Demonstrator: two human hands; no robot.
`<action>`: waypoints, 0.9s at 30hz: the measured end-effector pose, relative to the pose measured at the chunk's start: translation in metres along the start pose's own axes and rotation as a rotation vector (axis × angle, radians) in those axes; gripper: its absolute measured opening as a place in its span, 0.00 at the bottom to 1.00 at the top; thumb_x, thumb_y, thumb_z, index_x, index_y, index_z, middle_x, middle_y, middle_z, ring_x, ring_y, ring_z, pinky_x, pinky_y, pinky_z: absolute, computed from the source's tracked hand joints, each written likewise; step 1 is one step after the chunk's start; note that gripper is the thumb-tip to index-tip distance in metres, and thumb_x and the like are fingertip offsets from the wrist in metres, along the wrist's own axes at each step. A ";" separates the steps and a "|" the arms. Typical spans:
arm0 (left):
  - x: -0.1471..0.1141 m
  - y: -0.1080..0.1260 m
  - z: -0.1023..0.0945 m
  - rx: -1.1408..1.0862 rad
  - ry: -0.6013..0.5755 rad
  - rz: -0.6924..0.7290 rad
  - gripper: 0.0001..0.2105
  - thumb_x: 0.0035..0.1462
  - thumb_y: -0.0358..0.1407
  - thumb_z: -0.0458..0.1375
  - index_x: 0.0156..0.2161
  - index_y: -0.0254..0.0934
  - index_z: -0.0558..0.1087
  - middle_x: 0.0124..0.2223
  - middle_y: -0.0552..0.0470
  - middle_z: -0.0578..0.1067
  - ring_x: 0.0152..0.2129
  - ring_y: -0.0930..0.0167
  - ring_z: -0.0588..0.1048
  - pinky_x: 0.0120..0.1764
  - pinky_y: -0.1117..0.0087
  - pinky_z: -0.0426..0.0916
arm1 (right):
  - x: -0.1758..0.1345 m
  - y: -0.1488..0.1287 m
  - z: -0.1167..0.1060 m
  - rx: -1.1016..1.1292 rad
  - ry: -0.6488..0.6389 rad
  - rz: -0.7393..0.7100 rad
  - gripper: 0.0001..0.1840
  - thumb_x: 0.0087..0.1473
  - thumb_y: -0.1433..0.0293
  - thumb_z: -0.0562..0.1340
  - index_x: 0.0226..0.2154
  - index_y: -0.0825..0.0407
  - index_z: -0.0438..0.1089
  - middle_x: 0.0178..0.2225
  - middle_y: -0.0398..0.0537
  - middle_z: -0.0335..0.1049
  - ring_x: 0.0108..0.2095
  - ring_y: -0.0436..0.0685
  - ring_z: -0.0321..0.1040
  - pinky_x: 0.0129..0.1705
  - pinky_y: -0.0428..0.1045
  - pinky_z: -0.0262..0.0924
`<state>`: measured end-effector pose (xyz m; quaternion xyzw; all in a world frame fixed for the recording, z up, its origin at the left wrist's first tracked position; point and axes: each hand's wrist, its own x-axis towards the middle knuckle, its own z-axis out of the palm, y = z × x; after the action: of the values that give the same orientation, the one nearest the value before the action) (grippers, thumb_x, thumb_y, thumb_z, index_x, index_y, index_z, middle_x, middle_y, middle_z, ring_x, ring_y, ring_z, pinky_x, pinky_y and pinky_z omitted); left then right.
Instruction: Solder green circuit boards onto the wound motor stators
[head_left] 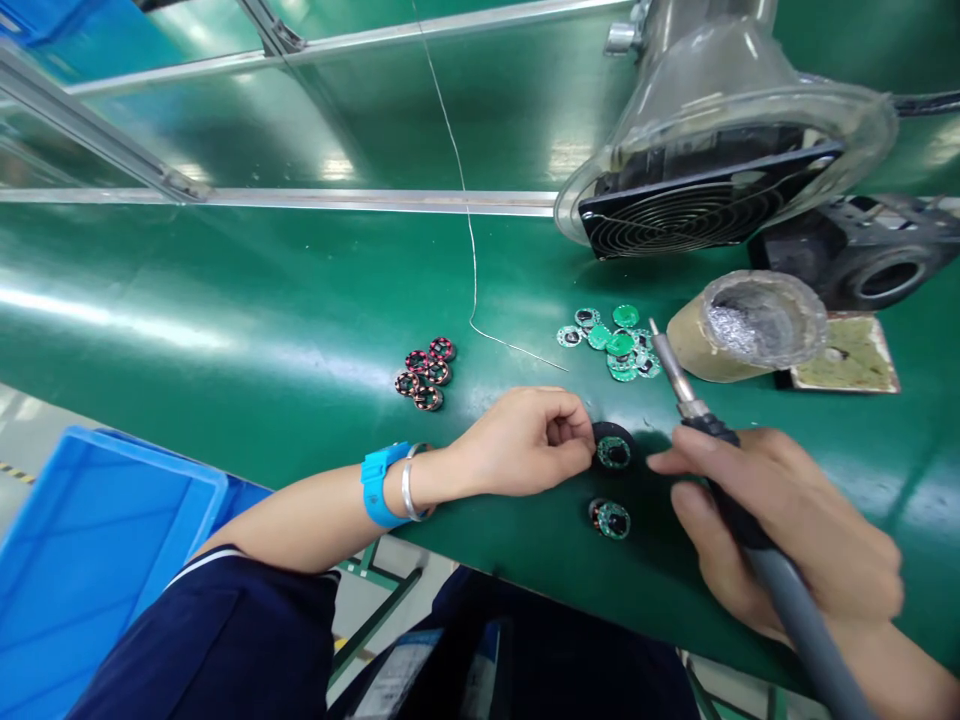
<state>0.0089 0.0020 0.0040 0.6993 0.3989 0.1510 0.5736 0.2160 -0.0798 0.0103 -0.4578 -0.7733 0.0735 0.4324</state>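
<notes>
My left hand (pixel 536 440) is closed, its thumb and curled fingers at the rim of a black round holder (pixel 601 432) lying on the bench. On that holder sits a small round green circuit board (pixel 615 453) with a dark middle. Gripped in my right hand (pixel 817 530) is a soldering iron (pixel 675 372), its tip pointing up and left, raised and apart from the board. Just below the holder, another green circuit board (pixel 616 521) rests on a copper-and-dark ring part. Solder wire (pixel 474 270) hangs from above and bends along the bench, its end above my left hand.
Several wound ring parts (pixel 427 372) are grouped on the left. Loose green round boards (pixel 621 343) lie by a tub (pixel 694 335) with silvery residue. Behind it are a sponge pad (pixel 847 355), an iron stand (pixel 870 250) and a fume extractor (pixel 675 215). A blue crate (pixel 112 540) stands lower left.
</notes>
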 end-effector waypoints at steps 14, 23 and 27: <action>0.001 -0.001 0.001 0.029 0.021 0.000 0.03 0.50 0.30 0.58 0.28 0.34 0.72 0.26 0.57 0.72 0.22 0.80 0.68 0.25 0.79 0.63 | 0.011 -0.017 -0.025 0.168 -0.080 0.218 0.11 0.53 0.76 0.60 0.39 0.49 0.71 0.22 0.42 0.65 0.24 0.50 0.65 0.23 0.48 0.61; 0.001 -0.001 0.002 0.040 0.032 0.003 0.03 0.50 0.29 0.57 0.28 0.34 0.73 0.27 0.57 0.72 0.22 0.80 0.68 0.25 0.78 0.63 | 0.009 -0.016 -0.026 0.152 -0.104 0.208 0.12 0.53 0.76 0.59 0.40 0.48 0.71 0.22 0.42 0.67 0.23 0.51 0.66 0.23 0.49 0.61; 0.001 -0.001 0.002 0.050 0.039 0.003 0.03 0.49 0.29 0.57 0.28 0.34 0.73 0.27 0.57 0.72 0.22 0.80 0.68 0.26 0.78 0.63 | 0.010 -0.017 -0.021 0.153 -0.109 0.231 0.12 0.52 0.75 0.60 0.40 0.48 0.71 0.22 0.42 0.67 0.23 0.51 0.66 0.23 0.49 0.61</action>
<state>0.0108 0.0014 0.0020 0.7109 0.4129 0.1554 0.5477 0.2184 -0.0881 0.0380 -0.5048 -0.7301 0.2061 0.4118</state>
